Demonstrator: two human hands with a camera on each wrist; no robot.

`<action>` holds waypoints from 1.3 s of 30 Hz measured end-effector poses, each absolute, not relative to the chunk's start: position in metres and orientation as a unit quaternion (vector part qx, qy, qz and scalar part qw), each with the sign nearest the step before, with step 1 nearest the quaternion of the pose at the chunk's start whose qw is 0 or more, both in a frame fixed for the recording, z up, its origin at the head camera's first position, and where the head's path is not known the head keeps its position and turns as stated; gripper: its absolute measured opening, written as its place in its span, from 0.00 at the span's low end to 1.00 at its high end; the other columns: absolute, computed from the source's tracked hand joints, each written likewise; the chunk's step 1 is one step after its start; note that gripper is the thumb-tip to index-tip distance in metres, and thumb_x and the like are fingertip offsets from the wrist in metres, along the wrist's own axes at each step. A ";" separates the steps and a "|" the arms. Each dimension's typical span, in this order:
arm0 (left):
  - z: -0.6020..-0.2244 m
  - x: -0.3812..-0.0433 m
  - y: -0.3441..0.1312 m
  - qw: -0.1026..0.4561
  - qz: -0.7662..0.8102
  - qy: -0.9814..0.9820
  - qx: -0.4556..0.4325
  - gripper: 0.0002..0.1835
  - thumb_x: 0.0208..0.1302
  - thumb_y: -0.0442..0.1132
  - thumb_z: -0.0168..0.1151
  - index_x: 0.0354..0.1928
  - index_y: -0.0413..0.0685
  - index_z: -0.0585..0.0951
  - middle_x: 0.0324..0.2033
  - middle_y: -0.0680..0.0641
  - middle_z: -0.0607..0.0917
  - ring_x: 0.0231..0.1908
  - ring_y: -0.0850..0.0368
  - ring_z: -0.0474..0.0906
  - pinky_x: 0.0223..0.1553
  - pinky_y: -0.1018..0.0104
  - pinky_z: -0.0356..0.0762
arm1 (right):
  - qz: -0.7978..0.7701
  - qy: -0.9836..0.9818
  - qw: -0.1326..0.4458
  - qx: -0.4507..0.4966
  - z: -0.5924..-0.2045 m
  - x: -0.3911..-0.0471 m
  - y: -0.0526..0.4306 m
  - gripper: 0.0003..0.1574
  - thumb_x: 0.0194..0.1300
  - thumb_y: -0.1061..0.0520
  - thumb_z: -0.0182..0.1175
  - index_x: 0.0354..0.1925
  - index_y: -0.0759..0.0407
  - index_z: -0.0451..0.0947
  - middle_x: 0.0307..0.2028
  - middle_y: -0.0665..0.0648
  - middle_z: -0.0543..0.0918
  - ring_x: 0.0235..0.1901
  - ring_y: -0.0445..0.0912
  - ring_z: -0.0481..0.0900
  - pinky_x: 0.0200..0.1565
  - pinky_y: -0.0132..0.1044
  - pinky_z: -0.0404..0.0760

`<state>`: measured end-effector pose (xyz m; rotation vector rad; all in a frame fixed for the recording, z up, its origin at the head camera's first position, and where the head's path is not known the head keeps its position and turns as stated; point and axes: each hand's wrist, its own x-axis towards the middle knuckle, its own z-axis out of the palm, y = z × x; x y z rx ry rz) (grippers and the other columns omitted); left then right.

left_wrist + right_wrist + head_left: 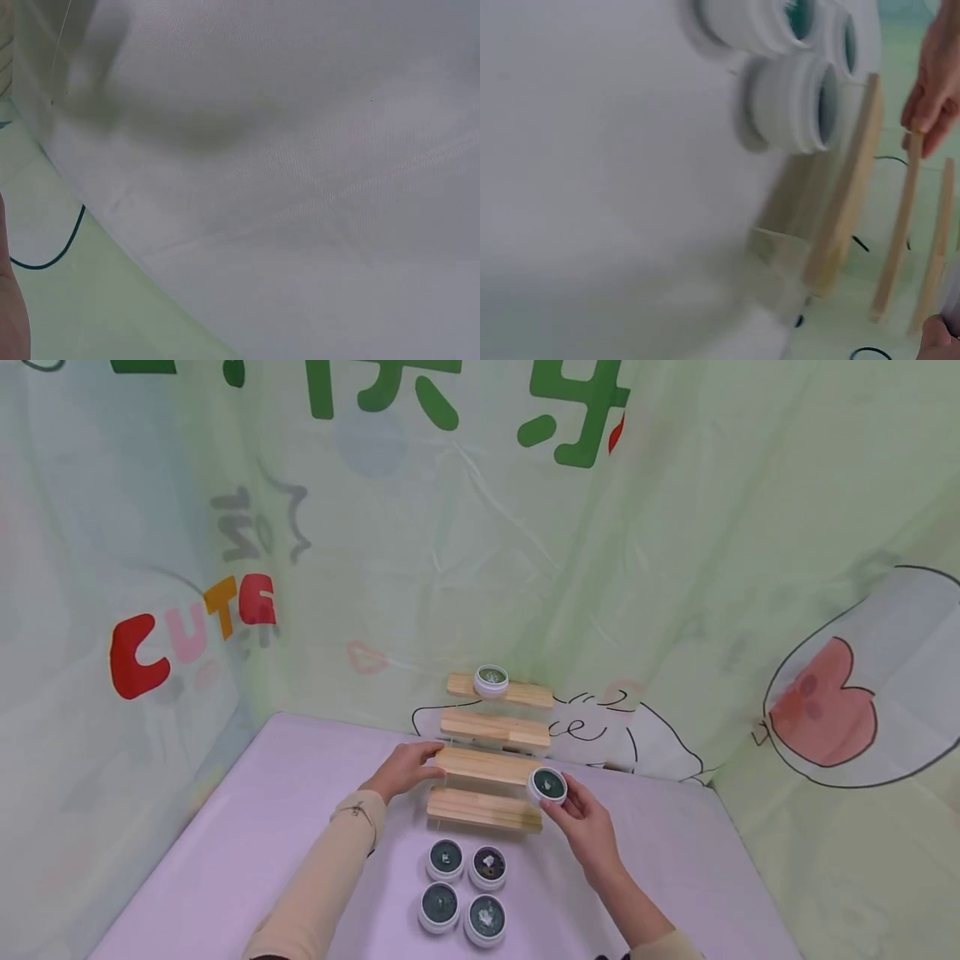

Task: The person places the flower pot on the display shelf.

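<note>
My right hand [588,831] grips a round white jar [548,785] with a dark green top, thumb and fingers at its side. That jar overlaps the right end of the second-lowest board of a four-step wooden display rack [483,810]. At the rack's left side, my left hand [399,770] pinches the end of the second-lowest board [901,217]; the right wrist view shows thumb and fingers on it. Another white jar [491,681], with a lighter green top, stands on the highest board. Only an edge of the left hand [11,300] appears in the left wrist view.
Several white jars with dark tops, one of them a front jar [486,920], stand grouped on the pale purple tabletop [637,868] before the rack. Clear supports [776,251] carry the boards. A printed curtain [420,568] hangs close behind and around the table.
</note>
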<state>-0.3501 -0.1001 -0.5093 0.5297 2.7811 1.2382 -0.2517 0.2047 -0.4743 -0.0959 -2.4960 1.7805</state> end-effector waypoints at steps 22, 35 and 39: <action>-0.510 -0.355 -0.101 0.034 0.385 0.907 0.168 0.34 0.60 0.46 0.69 0.67 0.42 0.72 0.63 0.44 0.76 0.62 0.49 0.73 0.64 0.58 0.72 | 0.509 -0.851 0.129 -0.012 -0.398 -0.361 0.166 0.40 0.65 0.50 0.66 0.69 0.62 0.65 0.64 0.61 0.73 0.63 0.51 0.73 0.62 0.42 0.76; -0.492 -0.342 -0.099 0.038 0.384 0.908 0.164 0.32 0.61 0.43 0.69 0.65 0.38 0.72 0.62 0.41 0.77 0.62 0.47 0.73 0.64 0.55 0.72 | 0.425 -0.890 0.161 -0.033 -0.402 -0.378 0.158 0.21 0.68 0.46 0.61 0.42 0.63 0.71 0.39 0.62 0.79 0.39 0.54 0.71 0.42 0.46 0.72; -0.489 -0.341 -0.099 0.042 0.386 0.908 0.160 0.33 0.61 0.43 0.69 0.66 0.39 0.72 0.62 0.42 0.77 0.62 0.47 0.73 0.64 0.55 0.72 | 0.413 -0.896 0.155 -0.040 -0.400 -0.381 0.155 0.18 0.72 0.48 0.56 0.37 0.62 0.67 0.32 0.60 0.71 0.36 0.54 0.68 0.36 0.42 0.67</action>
